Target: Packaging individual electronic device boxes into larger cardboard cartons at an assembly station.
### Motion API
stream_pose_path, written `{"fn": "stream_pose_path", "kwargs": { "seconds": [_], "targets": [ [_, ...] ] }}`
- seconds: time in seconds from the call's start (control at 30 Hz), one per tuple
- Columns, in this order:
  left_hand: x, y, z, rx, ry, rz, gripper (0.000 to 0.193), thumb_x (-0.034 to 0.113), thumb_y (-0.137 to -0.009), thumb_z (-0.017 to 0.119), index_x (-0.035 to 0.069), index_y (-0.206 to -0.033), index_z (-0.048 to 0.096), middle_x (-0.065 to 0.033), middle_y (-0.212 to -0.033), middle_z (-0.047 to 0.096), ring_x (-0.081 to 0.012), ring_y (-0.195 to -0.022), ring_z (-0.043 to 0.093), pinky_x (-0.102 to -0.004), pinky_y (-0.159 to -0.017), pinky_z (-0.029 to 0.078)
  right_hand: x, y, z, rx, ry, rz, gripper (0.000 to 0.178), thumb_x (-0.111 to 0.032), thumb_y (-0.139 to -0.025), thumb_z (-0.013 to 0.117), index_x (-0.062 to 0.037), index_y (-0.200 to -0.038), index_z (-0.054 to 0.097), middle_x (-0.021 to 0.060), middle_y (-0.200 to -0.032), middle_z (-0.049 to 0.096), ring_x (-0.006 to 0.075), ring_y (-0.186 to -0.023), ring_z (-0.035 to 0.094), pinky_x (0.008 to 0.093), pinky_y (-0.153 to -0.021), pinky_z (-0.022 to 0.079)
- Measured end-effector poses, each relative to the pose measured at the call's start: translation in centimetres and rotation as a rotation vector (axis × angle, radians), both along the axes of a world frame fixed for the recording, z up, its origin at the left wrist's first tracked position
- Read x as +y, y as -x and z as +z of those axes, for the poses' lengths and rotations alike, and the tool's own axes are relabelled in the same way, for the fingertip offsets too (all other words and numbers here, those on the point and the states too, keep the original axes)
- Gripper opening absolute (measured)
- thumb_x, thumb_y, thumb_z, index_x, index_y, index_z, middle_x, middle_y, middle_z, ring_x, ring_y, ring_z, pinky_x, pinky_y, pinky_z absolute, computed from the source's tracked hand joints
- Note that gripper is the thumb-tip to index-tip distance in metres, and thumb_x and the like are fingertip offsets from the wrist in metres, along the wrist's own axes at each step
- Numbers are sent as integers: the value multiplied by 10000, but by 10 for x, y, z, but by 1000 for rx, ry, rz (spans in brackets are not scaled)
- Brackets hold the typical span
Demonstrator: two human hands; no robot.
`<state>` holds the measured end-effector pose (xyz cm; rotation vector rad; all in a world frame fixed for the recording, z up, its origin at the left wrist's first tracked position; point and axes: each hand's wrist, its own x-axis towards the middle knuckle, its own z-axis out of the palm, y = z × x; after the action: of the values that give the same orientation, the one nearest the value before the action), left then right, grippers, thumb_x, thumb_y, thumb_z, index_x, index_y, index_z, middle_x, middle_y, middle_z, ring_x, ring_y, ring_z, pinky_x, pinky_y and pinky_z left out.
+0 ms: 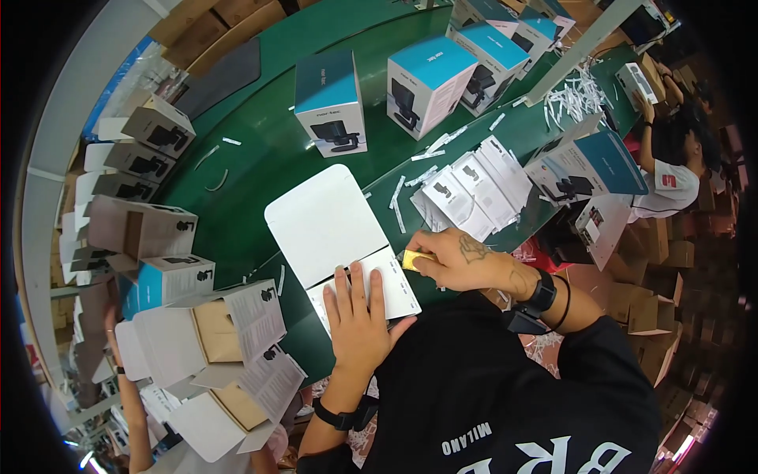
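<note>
Head view: left hand (357,316) is pressing flat, fingers apart, on the white box (339,237) at the counter's (260,150) near edge; right hand (458,257), grip clamped on a yellow scraper (412,260), is risking scuffing the flap.

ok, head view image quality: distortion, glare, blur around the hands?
Head view: strong fisheye, the green conveyor belt curves into an arc and the corners are black vignette. Lighting is even; the white flat carton is bright, nearly blown out, little texture. Left hand and right hand with its small yellow piece are sharp; the rim areas smear.
</note>
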<state>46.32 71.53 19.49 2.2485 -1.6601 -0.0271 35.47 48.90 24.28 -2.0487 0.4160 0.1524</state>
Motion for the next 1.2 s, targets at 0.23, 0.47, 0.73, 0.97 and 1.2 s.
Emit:
{"fn": "stream_pose_path", "kwargs": {
  "seconds": [0.23, 0.47, 0.73, 0.97, 1.2],
  "targets": [
    [1, -2, 2, -15, -10, -2, 1041, 632, -788, 760, -28, -1519, 424, -301, -1598, 360, -528, -1457, 350, -668, -1121, 309, -9, -16, 2, 276, -336, -60, 189, -149, -968, 593, 14, -1060, 611, 243, -832, 691, 407, -688, 679, 472, -637, 532],
    [-7, 1, 1, 1, -4, 24, 1025, 637, -796, 753, -23, -1512, 434, -293, -1596, 367, -526, -1458, 352, -681, -1118, 305, -24, -26, -15, -188, 108, 339, 214, -201, -964, 615, 4, -1025, 628, 237, -788, 685, 376, -637, 682, 442, -563, 541],
    [14, 0, -14, 50, 167, 2, 860, 580, -818, 775, -48, -1367, 567, -274, -1484, 515, -456, -1391, 490, -569, -1125, 396, 3, -3, 18, -58, 31, 318, 285, -339, -984, 653, -55, -972, 676, 161, -746, 700, 343, -670, 708, 391, -616, 567],
    [23, -6, -16, -109, 213, -31, 658, 483, -839, 797, -67, -1180, 679, -261, -1345, 642, -393, -1318, 586, -523, -1092, 464, -60, 82, -30, 658, 556, 442, 591, -559, -884, 736, -56, -1175, 625, 133, -784, 707, 286, -740, 727, 343, -657, 554],
    [21, 0, -21, -73, 246, -12, 629, 479, -891, 750, -69, -1190, 673, -267, -1376, 620, -387, -1332, 573, -529, -1122, 437, -8, -7, 22, -182, 299, 251, 602, -372, -769, 866, -54, -1210, 608, 148, -731, 678, 307, -682, 701, 375, -628, 545]
  ]
}}
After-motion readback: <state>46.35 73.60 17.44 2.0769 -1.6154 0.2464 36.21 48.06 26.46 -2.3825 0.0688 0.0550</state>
